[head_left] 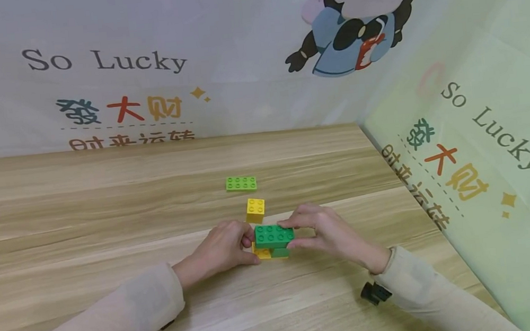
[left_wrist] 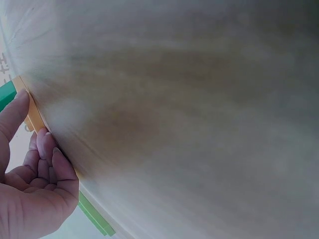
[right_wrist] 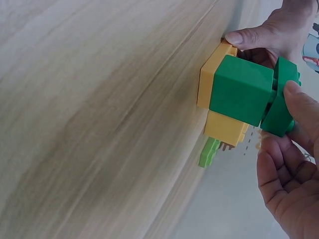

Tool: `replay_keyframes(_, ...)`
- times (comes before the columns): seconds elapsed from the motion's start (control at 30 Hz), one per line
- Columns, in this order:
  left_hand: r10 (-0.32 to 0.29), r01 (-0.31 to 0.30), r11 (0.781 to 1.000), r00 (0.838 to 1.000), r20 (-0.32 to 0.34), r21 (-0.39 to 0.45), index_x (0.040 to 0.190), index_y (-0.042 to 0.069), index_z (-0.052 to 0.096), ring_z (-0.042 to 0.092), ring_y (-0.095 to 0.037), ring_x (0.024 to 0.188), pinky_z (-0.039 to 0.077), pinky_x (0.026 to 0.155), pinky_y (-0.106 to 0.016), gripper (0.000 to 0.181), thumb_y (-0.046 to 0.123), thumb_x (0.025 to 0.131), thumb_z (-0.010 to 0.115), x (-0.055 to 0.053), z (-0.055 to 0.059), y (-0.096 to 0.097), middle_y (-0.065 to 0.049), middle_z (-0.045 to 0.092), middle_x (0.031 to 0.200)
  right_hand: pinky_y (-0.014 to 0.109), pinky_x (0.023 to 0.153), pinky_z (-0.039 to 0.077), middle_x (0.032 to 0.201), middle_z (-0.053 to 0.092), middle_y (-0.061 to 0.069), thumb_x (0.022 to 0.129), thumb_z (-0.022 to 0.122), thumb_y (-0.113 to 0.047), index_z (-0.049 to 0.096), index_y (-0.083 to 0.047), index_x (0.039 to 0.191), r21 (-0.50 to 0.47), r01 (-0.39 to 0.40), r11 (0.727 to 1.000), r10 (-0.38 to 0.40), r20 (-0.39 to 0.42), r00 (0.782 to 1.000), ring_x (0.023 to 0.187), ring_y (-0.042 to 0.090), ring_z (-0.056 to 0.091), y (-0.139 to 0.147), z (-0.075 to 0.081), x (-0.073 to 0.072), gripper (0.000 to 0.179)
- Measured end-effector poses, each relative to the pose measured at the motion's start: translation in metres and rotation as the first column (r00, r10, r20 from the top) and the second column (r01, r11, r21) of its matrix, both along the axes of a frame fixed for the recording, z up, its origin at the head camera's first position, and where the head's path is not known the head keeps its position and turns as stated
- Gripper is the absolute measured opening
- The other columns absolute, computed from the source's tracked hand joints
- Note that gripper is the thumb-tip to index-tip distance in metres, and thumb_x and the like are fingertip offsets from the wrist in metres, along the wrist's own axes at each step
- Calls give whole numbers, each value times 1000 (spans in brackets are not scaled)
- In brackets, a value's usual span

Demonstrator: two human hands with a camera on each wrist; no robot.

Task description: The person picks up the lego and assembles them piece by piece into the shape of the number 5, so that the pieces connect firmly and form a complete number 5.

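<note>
Pinching dark-green eight-stud brick point(head_left: 274, 234) in right hand point(head_left: 326, 232), yellow base brick point(right_wrist: 211, 74) in left hand point(head_left: 217, 248); likely light, stiff, best held by sides.

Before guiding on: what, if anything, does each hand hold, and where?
Right hand: top green brick, pinched at its right end. Left hand: yellow base brick, gripped at its left end.

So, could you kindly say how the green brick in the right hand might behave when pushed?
The green brick is probably stiff: it shows no bend where the right hand pinches it. Small beside the hand, it seems light. Pushed, it may tilt, since a gap shows between it and the lower green block.
</note>
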State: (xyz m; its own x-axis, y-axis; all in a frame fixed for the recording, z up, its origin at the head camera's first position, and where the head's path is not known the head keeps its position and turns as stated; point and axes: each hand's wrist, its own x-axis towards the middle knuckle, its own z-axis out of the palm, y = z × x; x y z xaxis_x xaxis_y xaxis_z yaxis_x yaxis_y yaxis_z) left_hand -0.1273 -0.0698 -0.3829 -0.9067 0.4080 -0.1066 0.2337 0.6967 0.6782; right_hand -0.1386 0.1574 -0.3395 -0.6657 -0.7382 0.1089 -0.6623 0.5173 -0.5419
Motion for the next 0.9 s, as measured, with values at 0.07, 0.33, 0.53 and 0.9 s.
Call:
replay_keyframes(0.07, 0, 0, 1000, 1000, -1, 0, 78, 8, 62, 47, -12, 68, 41, 62, -24, 29, 19, 66, 86, 0, 0, 0, 2, 56, 72, 28, 65, 52, 98, 67, 6, 77, 75, -14, 67, -2, 112, 10, -1, 1000, 1, 2, 1000, 83, 20, 59, -1, 1, 0, 38)
replay_keyframes(0.33, -5, 5, 1000, 1000, -13, 5, 78, 8, 63, 47, -12, 68, 41, 63, -24, 29, 19, 65, 86, 0, -1, -1, 2, 56, 72, 26, 63, 52, 94, 65, 6, 76, 77, -14, 68, -1, 109, 53, -31, 998, 34, -56, 998, 79, 19, 57, -3, 3, -1, 37)
replay_keyframes(0.53, 0, 0, 1000, 1000, -2, -1, 78, 9, 62, 47, -12, 69, 41, 63, -25, 29, 19, 66, 86, 0, -1, 0, 2, 56, 72, 27, 66, 53, 92, 64, 5, 74, 78, -14, 69, -1, 107, 85, -40, 996, 49, -105, 993, 79, 19, 57, -5, 3, 0, 37)
replay_keyframes(0.9, -1, 1, 1000, 1000, -9, 0, 79, 8, 62, 47, -12, 68, 41, 62, -24, 29, 19, 66, 86, 0, -2, 0, 2, 56, 72, 25, 67, 53, 91, 64, 5, 74, 78, -16, 69, -1, 107, 92, -45, 995, 59, -156, 986, 78, 18, 57, -4, 2, 1, 38)
